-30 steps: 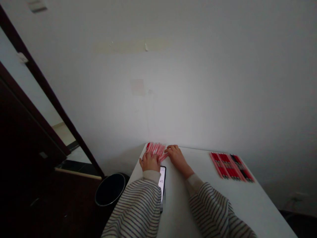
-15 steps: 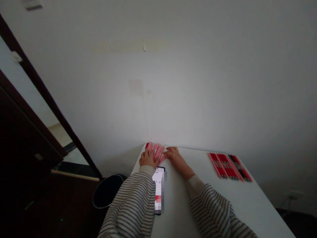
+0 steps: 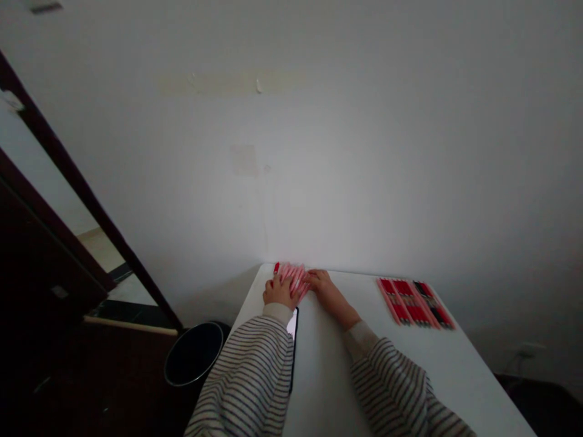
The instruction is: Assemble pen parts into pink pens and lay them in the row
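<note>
A loose bundle of slim pink pens lies at the far left end of the white table, blurred by motion. My left hand is curled over the near left side of the bundle. From the right, my right hand presses its bent fingers against the pens, so they sit between both hands. The fingertips are partly hidden among them. Just left of the bundle is a small red piece. Under my left forearm, a phone is mostly covered by the striped sleeve.
Toward the right of the table, several pink, red and black pens lie side by side in neat groups. A dark bin stands on the floor left of the table. The wall rises behind its far edge.
My left hand has shifted right, pushing the pens closer to my right hand. The red piece now stands apart from the bundle, and my left sleeve covers more of the phone.
</note>
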`<state>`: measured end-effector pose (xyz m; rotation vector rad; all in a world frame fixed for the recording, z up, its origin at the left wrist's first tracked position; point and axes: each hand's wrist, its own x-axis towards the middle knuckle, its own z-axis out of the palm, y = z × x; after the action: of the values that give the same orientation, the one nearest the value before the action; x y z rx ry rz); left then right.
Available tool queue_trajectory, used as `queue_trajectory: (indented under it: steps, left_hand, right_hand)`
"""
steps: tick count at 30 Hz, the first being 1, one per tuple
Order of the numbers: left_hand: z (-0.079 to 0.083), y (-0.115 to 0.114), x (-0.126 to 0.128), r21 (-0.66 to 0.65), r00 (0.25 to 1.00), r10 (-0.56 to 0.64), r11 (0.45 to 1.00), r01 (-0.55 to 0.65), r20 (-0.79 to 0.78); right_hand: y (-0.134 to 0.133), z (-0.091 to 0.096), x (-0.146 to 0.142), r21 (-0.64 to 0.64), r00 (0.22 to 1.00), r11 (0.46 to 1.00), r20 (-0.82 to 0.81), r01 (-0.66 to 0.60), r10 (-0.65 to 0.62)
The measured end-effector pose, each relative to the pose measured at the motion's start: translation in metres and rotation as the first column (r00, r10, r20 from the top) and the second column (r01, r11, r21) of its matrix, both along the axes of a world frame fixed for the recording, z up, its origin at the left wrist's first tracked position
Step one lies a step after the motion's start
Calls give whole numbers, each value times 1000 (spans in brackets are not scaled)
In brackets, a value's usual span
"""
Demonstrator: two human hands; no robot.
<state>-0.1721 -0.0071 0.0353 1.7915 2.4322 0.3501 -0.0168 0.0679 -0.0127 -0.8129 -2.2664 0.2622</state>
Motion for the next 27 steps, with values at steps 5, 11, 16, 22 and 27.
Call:
queue_trajectory:
  steps: [5,11,16,22,27]
  left_hand:
    - [-6,6,16,0,998,-57,998,57,-16]
    - [-13,12,33,-11,996,-64,998,64,-60]
    - [-11,11,36,-11,995,-87,996,86,-47]
    - [-3,2,33,-12,999,-32,999,32,0]
    - [3,-3,31,-7,1000,-25,1000,25,5]
  right_hand:
    - [7,-3,8,-39,1000,999,3,3,-2]
    - [14,-7,21,-42,999,999,-30,23,-24]
    - [14,-2,30,-3,999,999,-20,34,-34]
    - [6,12,29,2,997,999,55,54,-54]
    - [0,21,31,54,992,996,96,77,-82]
